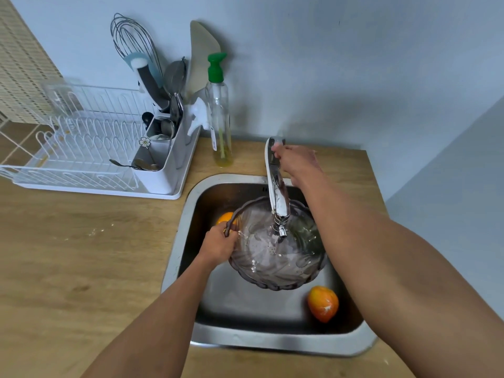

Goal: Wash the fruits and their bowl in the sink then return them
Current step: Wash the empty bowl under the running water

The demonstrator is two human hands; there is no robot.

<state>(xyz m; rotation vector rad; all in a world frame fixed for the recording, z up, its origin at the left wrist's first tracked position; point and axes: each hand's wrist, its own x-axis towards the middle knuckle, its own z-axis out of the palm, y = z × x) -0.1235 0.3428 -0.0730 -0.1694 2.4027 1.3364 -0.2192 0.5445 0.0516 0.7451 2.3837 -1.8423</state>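
Place: a home kitchen, you standing at its counter | Signs: a steel sink set in your wooden counter, the tap running | a white dish rack whose cutlery holder carries a whisk and spoons | a pump-top soap bottle against the pale blue wall

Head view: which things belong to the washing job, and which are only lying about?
Job: bowl, near orange, far orange, faucet, sink, left hand gripping the bowl, right hand on the faucet.
Lying about: dish rack, whisk, soap bottle.
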